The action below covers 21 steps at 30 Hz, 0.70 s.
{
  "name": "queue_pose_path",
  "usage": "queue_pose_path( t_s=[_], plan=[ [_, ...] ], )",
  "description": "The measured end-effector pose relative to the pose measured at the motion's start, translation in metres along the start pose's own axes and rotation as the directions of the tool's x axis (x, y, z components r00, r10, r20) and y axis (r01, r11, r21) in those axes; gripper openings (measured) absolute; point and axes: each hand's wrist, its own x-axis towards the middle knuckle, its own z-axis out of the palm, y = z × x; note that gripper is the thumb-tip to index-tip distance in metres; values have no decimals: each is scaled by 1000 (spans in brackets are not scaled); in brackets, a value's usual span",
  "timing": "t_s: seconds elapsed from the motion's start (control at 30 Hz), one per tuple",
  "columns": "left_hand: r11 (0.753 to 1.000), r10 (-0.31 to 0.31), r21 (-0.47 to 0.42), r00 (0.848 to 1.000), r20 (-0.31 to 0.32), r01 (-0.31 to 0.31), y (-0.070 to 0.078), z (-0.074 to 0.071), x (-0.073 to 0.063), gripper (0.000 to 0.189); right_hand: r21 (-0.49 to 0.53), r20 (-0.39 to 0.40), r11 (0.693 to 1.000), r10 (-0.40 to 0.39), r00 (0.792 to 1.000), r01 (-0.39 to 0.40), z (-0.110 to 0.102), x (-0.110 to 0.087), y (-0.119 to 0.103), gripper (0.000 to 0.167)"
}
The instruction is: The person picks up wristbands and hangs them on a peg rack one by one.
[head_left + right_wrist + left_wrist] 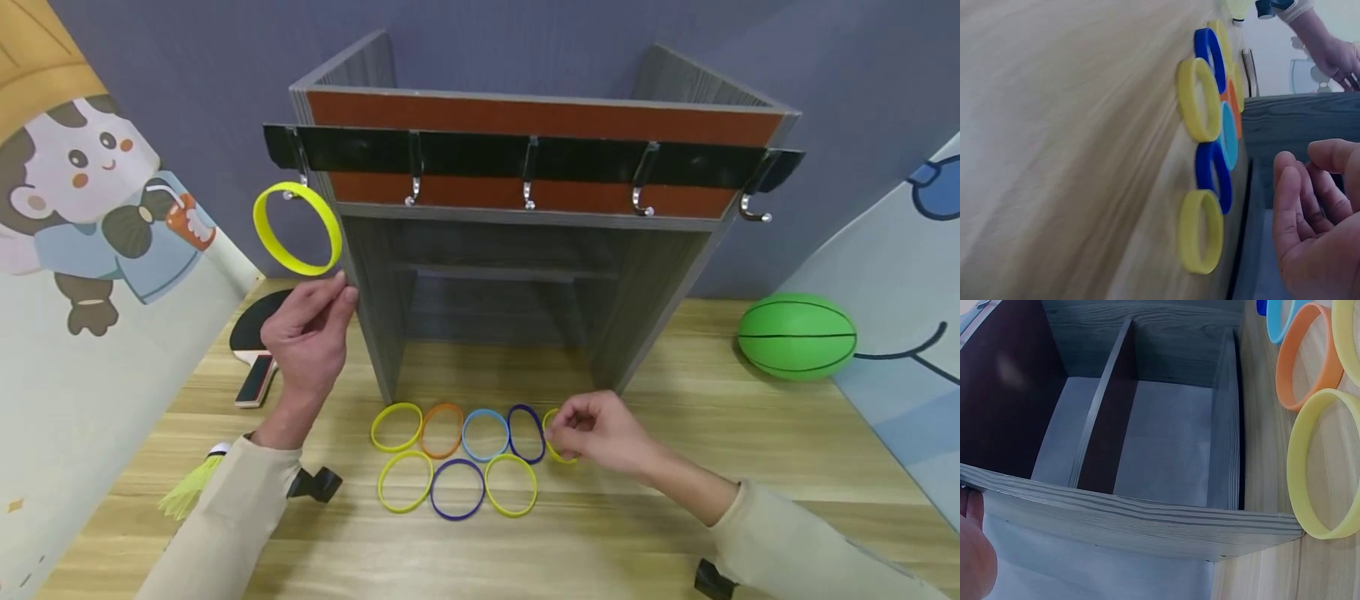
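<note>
A yellow wristband (335, 229) hangs at the leftmost silver hook (294, 195) of the rack. Just under it is my left hand (309, 333), thumb and forefinger close together by the cabinet's left edge; a small gap seems to part them from the band. In the left wrist view, part of my left hand (974, 550) shows beside the panel. My right hand (603, 429) is over a yellow wristband (551, 447) at the row's right end, partly hiding it. The right wrist view shows my right hand (1319, 219) with loosely bent fingers, holding nothing.
Several yellow, orange, light blue and dark blue wristbands (486, 457) lie in two rows before the grey cabinet (663, 283). Its black hook rail (472, 154) spans the top. A table tennis bat (257, 379) and shuttlecock (197, 483) lie left; a green ball (797, 336) rests right.
</note>
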Motion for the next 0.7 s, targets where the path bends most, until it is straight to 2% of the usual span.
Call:
queue_pose_path(
  t_s=[0.23, 0.37, 0.5, 0.7],
  plan=[
    [1000, 3, 10, 1000, 1, -3, 0, -1, 1, 24, -54, -53, 998, 6, 999, -9, -13, -10, 18, 7],
    [1000, 9, -3, 1000, 7, -9, -1, -1, 1, 27, -95, -93, 995, -36, 995, 27, -20, -11, 28, 6],
    [1000, 4, -16, 1000, 12, -4, -3, -2, 1, 27, -123, -95, 990, -83, 992, 71, -24, -12, 39, 6],
    [1000, 2, -6, 1000, 0, -2, -4, -2, 1, 24, -194, -125, 978, -101, 987, 75, -24, -11, 54, 8]
  ],
)
